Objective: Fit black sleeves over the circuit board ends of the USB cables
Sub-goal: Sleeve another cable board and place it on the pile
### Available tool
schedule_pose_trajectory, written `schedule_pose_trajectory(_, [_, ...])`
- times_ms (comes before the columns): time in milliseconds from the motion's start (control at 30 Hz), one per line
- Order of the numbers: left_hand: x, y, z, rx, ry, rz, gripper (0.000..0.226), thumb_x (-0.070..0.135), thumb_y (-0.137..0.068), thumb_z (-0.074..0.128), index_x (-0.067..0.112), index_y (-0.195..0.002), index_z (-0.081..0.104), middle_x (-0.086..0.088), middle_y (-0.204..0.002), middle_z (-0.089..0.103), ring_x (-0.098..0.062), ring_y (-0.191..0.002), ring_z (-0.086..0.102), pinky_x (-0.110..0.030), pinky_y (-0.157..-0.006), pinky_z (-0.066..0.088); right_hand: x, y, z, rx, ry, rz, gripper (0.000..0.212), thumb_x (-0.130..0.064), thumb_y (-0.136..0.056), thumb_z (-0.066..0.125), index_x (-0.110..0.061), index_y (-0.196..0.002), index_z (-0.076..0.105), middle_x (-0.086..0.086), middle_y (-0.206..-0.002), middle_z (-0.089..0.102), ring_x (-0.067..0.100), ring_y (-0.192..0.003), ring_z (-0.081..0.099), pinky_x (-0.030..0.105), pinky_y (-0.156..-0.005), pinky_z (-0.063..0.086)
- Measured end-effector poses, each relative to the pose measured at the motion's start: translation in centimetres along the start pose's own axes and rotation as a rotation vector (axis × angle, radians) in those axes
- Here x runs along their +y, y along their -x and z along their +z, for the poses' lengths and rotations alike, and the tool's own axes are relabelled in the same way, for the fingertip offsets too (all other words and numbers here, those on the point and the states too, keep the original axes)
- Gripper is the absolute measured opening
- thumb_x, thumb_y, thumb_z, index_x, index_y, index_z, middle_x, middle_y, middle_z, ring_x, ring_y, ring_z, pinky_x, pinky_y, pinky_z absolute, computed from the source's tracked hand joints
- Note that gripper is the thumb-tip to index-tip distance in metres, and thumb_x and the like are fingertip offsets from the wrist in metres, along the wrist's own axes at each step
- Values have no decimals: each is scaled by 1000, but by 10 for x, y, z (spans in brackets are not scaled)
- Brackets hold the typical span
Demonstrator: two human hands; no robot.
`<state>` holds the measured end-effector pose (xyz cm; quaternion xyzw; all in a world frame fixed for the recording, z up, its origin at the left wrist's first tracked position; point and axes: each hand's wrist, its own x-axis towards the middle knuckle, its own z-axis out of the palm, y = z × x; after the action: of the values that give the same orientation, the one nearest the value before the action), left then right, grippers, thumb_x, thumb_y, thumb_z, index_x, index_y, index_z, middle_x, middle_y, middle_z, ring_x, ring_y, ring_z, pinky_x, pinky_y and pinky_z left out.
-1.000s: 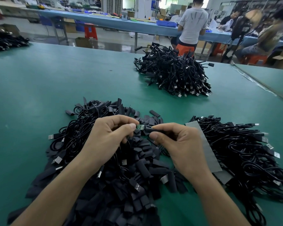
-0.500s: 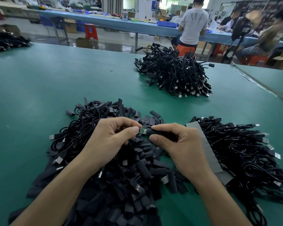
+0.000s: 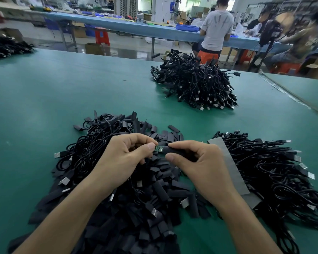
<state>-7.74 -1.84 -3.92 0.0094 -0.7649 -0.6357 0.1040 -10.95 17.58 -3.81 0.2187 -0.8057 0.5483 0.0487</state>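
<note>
Lowered slightly, the circuit board (image 3: 158,149) is pinched in the left grip (image 3: 121,162), the black sleeve (image 3: 174,150) in the right grip (image 3: 200,165), aligned for sliding on

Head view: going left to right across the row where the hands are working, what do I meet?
left hand → green circuit board pinched in its grip → black sleeve → right hand holding that sleeve → grey flat strip → right cable pile
</note>
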Motion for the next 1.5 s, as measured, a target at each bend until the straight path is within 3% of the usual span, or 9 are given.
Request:
schedule_pose_trajectory(200, [0,1,2,14,-12,26,14,13,-90,70,24,-85,77,7,-66,71,3,-54,57,-8,-53,43,1,1,4,13,106,-78,28,-33,-77,82,-28,-103,76,-18,-92,73,-1,-88,68,22,-80,55])
schedule_pose_trajectory(500, [0,0,-2,-48,0,13,16,16,-91,69,28,-86,79,5,-68,71,1,-57,58,-9,-54,44,3,-1,5,28,-31,-90,20,-39,-72,75,-36,-92,76,-18,-85,74,4,-81,70,17,-73,53])
schedule_pose_trajectory(667, [0,0,-2,-64,12,25,14,13,-90,70,24,-86,79,6,-68,71,3,-58,60,-8,-54,44,8,-2,5,5,-45,-18,23,-31,-75,81,-34,-97,75,-16,-89,75,4,-86,71,24,-79,56])
schedule_pose_trajectory(833, [-1,0,-2,-74,8,22,13,15,-90,70,24,-87,79,4,-68,71,0,-58,59,-10,-55,44,7,-1,7,-19,-2,-86,24,-22,-77,83,-30,-100,77,-16,-90,73,2,-87,69,13,-77,50])
schedule_pose_trajectory(1033, [0,2,-1,-142,31,22,12,32,-83,69,30,-90,79,0,-73,74,-4,-65,63,-13,-60,48,4,0,9,-1,39,-143,23,-24,-78,80,-25,-101,78,-15,-89,73,2,-86,69,13,-74,49])
schedule_pose_trajectory(1200, [-1,1,-2,-106,37,18,16,22,-93,66,32,-94,78,5,-76,75,0,-66,65,-10,-56,46,3,0,10,55,55,-166,23,-31,-77,77,-25,-99,78,-18,-88,73,-1,-84,68,13,-75,51])
schedule_pose_trajectory(1267, [0,1,-2,-74,59,-5,8,29,-86,72,33,-90,76,3,-77,75,-3,-68,68,-14,-56,48,3,0,10,79,66,-176,23,-32,-77,77,-25,-99,78,-18,-87,72,-1,-82,68,13,-74,51])
schedule_pose_trajectory(1333, [1,1,-3,-48,109,-10,14,36,-73,76,31,-85,76,0,-74,75,-7,-67,69,-15,-57,50,3,1,10,89,79,-185,22,-29,-76,78,-24,-98,78,-19,-86,72,-2,-82,68,12,-74,50])
schedule_pose_trajectory(1500, [2,0,-5,-37,194,-46,23,29,-61,81,25,-84,77,-9,-75,76,-13,-66,72,-16,-60,52,2,1,10,38,130,-193,24,-18,-78,82,-21,-101,78,-16,-91,72,-3,-86,66,11,-77,49])
